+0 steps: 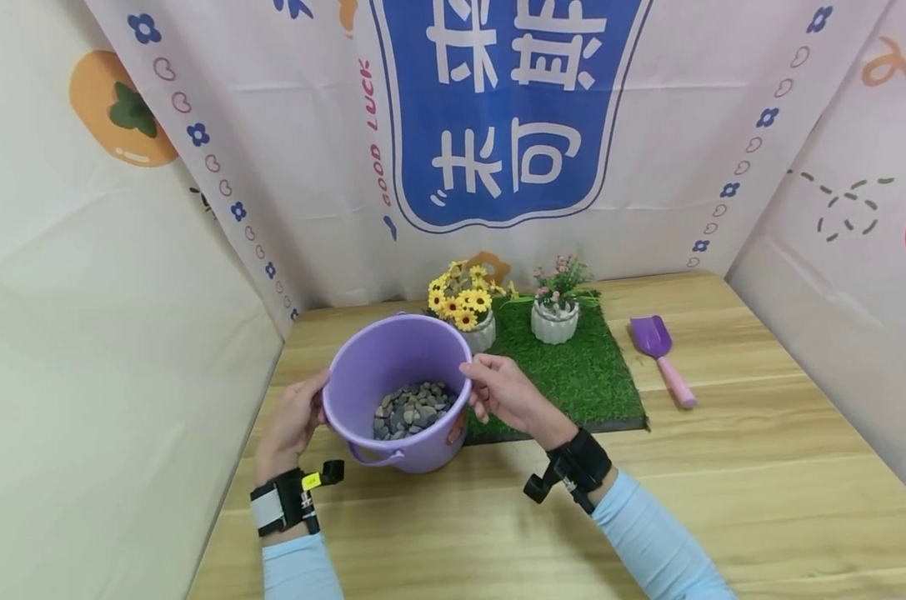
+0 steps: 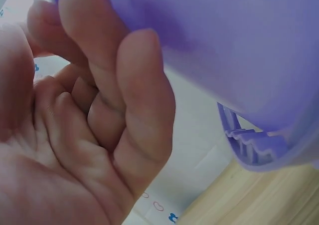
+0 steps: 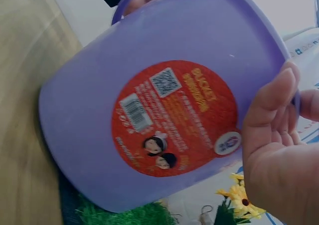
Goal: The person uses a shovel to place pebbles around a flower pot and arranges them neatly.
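Observation:
A purple plastic bucket [image 1: 396, 392] stands at the table's left middle, its handle hanging at the front. Grey and brown pebbles [image 1: 411, 410] cover its bottom. My left hand [image 1: 312, 402] holds the bucket's left wall, thumb near the rim. My right hand [image 1: 478, 383] grips the right rim, thumb over the edge. In the left wrist view, the curled fingers [image 2: 119, 100] lie against the bucket wall [image 2: 239, 45]. In the right wrist view, the bucket [image 3: 99, 110] carries a round red label [image 3: 174, 117], and my right hand [image 3: 279, 150] is at its rim.
A green turf mat [image 1: 580, 375] lies right behind the bucket, bearing a pot of yellow flowers [image 1: 463, 308] and a pot of pink flowers [image 1: 555, 312]. A purple scoop with a pink handle [image 1: 663, 354] lies to the mat's right. Cloth walls enclose the wooden table [image 1: 723, 483].

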